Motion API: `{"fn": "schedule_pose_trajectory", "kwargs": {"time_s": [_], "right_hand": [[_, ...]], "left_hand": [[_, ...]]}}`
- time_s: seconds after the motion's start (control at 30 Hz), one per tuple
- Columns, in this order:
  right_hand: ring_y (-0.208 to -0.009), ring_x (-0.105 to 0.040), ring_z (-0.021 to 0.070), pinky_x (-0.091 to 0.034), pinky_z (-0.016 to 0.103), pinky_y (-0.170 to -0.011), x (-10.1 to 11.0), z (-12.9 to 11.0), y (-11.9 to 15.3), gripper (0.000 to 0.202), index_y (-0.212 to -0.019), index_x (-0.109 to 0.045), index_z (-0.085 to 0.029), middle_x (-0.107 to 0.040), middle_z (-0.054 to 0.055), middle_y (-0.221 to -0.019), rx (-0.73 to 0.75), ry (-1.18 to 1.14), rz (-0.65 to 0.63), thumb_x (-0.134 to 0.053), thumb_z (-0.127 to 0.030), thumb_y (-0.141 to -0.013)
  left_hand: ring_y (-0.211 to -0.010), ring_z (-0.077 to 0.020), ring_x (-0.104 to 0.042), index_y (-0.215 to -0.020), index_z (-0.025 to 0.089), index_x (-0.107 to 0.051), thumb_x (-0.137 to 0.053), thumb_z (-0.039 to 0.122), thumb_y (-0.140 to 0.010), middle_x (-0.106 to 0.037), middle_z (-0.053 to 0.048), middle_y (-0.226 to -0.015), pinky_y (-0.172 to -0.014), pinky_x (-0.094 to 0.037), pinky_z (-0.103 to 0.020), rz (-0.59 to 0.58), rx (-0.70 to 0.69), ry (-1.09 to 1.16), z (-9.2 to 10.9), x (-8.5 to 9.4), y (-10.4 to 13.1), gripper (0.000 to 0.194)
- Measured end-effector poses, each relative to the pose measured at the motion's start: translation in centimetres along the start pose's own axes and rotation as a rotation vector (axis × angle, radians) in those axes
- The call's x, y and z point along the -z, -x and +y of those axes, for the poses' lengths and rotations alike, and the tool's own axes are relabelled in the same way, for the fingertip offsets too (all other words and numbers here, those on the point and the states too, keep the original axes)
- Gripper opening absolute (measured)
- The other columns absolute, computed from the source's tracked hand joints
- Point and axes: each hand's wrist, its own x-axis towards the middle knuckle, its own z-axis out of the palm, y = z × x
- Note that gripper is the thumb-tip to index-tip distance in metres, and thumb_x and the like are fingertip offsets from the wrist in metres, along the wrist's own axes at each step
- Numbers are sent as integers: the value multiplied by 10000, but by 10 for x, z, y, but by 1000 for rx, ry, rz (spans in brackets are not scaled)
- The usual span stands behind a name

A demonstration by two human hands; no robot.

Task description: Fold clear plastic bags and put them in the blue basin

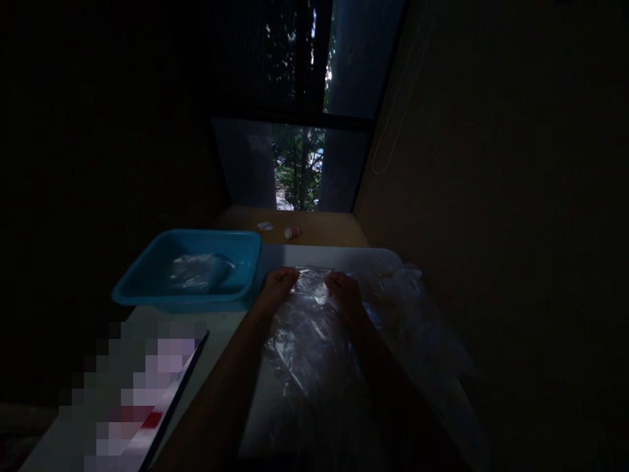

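Observation:
Both hands are closed on a clear plastic bag point(310, 288) above the white table point(280, 255). My left hand point(279, 283) pinches its left side, and my right hand point(345, 290) pinches the opposite side. Crumpled clear plastic point(309, 347) lies below, between my forearms; whether it is one piece with the held bag I cannot tell. More loose plastic point(407, 308) spreads to the right of my right hand. The scene is dim, so the fingertips show poorly.
A blue basin point(236, 296) with folded clear plastic point(199, 270) inside stands at the back left. In front of it lies a dark-edged, partly blurred screen or board point(167, 387). A small pink-and-white cylinder point(292, 233) and a white scrap point(265, 225) lie on the window ledge point(334, 226).

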Motion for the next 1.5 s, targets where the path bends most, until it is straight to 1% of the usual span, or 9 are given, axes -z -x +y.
{"fn": "schedule_pose_trajectory", "kwargs": {"time_s": [0.2,0.37,0.63,0.8,0.9,1.03,1.1,1.2,1.5], "right_hand": [[-433,-423,84,-334,199,-466,0,3,-1,283,-488,-478,-184,-435,-41,-420,20,-2,28,-469,-378,-694],[-438,-427,86,-335,200,-470,-1,5,-1,316,-452,-461,-184,-433,-36,-414,56,14,57,-466,-377,-703],[-435,-411,79,-327,193,-455,-1,4,-1,302,-473,-476,-178,-432,-38,-413,35,-31,72,-463,-378,-699],[-443,-399,80,-326,198,-460,-1,3,-1,297,-478,-450,-181,-415,-43,-428,26,-61,99,-460,-381,-697],[-437,-387,80,-324,200,-460,0,1,0,303,-461,-429,-185,-397,-46,-419,23,-58,105,-456,-374,-695],[-422,-379,74,-324,197,-460,0,1,0,324,-452,-419,-185,-378,-51,-408,50,-60,93,-442,-374,-714],[-424,-388,75,-323,196,-459,1,1,0,320,-466,-431,-186,-381,-49,-415,68,-43,62,-434,-374,-725],[-427,-405,81,-329,197,-454,1,3,0,286,-500,-460,-190,-398,-45,-428,53,-42,33,-439,-372,-720],[-426,-432,85,-334,200,-461,-1,7,-2,291,-488,-474,-185,-437,-40,-418,14,-38,56,-460,-374,-708]], "left_hand": [[-446,-65,-356,-584,134,-561,-616,424,-546,-450,44,-486,-431,-279,-192,9,-28,-32,-1,0,-1,297],[-424,-59,-342,-586,140,-552,-606,437,-567,-444,45,-474,-410,-274,-188,6,2,-21,-2,0,0,303],[-465,-77,-406,-625,129,-596,-640,451,-516,-509,24,-519,-427,-301,-191,19,8,18,-2,-1,-1,343],[-448,-74,-410,-642,123,-593,-639,451,-528,-505,24,-518,-417,-303,-192,10,42,-6,-2,-1,0,350],[-424,-72,-407,-615,128,-573,-639,454,-526,-489,32,-491,-404,-294,-191,-4,58,-7,-2,-1,2,344],[-395,-58,-382,-597,137,-559,-637,445,-527,-457,52,-464,-393,-273,-186,6,53,5,-2,-1,1,326],[-398,-55,-382,-603,139,-556,-641,429,-529,-458,55,-472,-396,-276,-185,8,47,18,-3,0,0,311],[-397,-54,-378,-599,144,-545,-637,425,-538,-449,61,-468,-400,-276,-185,-4,43,30,-4,1,-1,302],[-392,-53,-363,-588,145,-538,-639,455,-528,-424,65,-454,-399,-267,-188,10,39,11,-1,-1,1,332]]}}
